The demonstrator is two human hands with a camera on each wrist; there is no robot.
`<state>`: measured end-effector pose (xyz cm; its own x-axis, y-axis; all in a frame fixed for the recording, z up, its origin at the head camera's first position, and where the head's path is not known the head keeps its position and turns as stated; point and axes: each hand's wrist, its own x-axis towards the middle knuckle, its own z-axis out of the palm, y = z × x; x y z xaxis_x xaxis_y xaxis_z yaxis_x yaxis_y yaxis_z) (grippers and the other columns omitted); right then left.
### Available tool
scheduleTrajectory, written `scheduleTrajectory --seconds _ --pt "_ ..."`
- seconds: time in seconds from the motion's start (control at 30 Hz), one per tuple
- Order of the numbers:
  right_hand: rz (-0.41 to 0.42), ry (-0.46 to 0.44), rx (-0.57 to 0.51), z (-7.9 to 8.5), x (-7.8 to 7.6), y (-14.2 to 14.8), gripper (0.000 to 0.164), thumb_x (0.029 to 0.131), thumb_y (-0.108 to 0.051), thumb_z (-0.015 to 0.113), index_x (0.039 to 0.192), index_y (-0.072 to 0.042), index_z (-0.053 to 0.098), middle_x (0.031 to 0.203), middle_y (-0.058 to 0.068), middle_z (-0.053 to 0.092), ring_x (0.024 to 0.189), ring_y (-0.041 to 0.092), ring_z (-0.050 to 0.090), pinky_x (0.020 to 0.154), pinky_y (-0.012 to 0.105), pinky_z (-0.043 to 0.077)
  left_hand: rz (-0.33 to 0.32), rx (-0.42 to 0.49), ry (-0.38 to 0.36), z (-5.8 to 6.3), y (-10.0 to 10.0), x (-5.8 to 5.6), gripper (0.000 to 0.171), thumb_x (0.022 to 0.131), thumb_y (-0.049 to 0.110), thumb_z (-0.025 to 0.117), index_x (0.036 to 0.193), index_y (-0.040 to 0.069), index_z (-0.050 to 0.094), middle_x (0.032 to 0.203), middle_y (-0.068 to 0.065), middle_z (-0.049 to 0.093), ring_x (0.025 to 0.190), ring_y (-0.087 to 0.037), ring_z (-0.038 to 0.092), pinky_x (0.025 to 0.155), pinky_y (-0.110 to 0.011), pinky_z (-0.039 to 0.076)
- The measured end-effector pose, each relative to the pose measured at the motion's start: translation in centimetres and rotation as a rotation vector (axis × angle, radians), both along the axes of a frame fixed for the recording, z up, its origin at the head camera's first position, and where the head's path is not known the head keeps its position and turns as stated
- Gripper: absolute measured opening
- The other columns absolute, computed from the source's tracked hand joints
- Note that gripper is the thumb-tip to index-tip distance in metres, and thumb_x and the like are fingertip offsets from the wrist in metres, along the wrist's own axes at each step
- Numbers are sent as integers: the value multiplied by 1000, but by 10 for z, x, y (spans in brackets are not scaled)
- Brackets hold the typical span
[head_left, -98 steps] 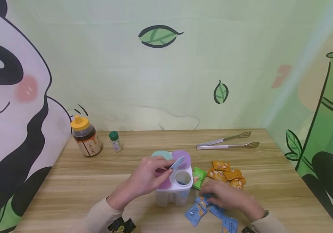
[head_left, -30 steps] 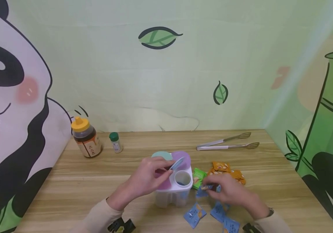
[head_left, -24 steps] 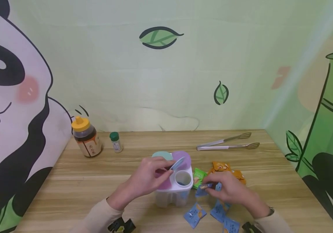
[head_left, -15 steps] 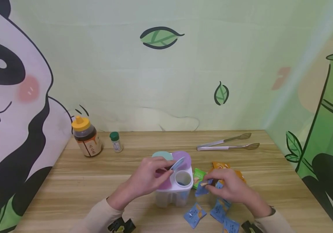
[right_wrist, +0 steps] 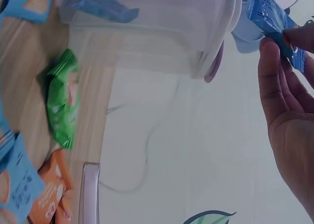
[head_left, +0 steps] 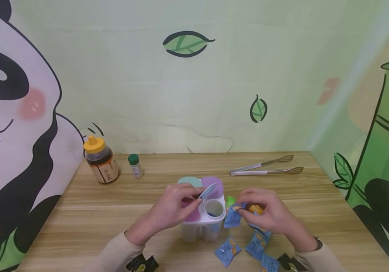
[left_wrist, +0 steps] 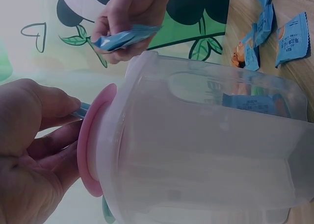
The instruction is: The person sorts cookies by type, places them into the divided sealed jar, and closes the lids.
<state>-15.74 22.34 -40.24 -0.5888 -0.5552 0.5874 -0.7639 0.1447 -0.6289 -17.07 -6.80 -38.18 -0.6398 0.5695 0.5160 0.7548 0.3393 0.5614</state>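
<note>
My left hand (head_left: 174, 204) pinches a light blue round lid (head_left: 207, 191), tilted up above a clear storage box (head_left: 199, 231) with a white top. Its front right round opening (head_left: 213, 208) is uncovered; teal (head_left: 189, 181), purple (head_left: 213, 185) and pink lids (left_wrist: 98, 140) cover the others. Inside the box lies a blue snack packet (left_wrist: 252, 104), visible through the wall in both wrist views. My right hand (head_left: 269, 211) pinches another blue snack packet (head_left: 233, 215) by its edge, just right of the opening and raised off the table.
Several blue packets (head_left: 227, 251) lie in front of the box. A green packet (right_wrist: 64, 99) and orange packets (right_wrist: 51, 187) lie right of it, partly hidden by my right hand. Tongs (head_left: 266, 172) rest behind. A yellow-capped bottle (head_left: 101, 160) and a green-capped shaker (head_left: 135, 166) stand back left.
My right hand has picked a blue packet from the pile and raised it toward the box's opening. Other blue packets shifted slightly. The left hand keeps holding the lid in place.
</note>
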Motion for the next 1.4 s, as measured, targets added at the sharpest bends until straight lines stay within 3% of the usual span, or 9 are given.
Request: scheduleTrajectory --seconds 0.17,0.37,0.53,0.93,1.2,1.4 --pt "33 -4 -58 5 0 -8 32 78 16 70 101 -6 69 89 8 71 78 13 67 67 28 59 -1 -1 -1 0 0 0 27 87 5 71 114 1 71 89 -7 72 80 -11 70 71 -11 54" --pt "29 -78 -93 7 0 -14 30 79 17 69 101 -4 68 91 10 70 82 12 68 69 28 59 6 -11 -5 0 0 0 27 87 6 71 114 2 71 88 -6 72 80 -10 70 71 -10 54" --pt "40 -63 -143 5 -2 -19 30 77 21 67 96 -2 70 89 13 70 81 13 67 68 28 59 3 -11 -9 0 0 0 28 87 6 71 114 2 71 89 -6 72 81 -10 70 71 -11 54" --pt "-45 -79 -216 2 -5 -31 25 77 22 67 91 1 68 90 17 68 84 10 67 68 28 60 -9 -3 0 0 -1 -1 28 87 5 70 115 1 70 88 -7 71 81 -12 71 71 -10 54" --pt "-104 -38 -134 -8 -6 -34 21 78 12 73 90 -5 72 90 12 71 82 13 69 69 28 60 -16 -3 9 -1 -1 0 28 88 5 70 115 1 70 89 -8 71 81 -12 71 72 -10 54" --pt "-135 85 -82 -9 -7 -36 25 74 11 77 91 -8 74 89 9 72 82 18 69 73 23 59 -12 -10 -1 0 -1 -1 28 88 6 70 116 1 70 90 -8 71 82 -13 71 72 -11 54"
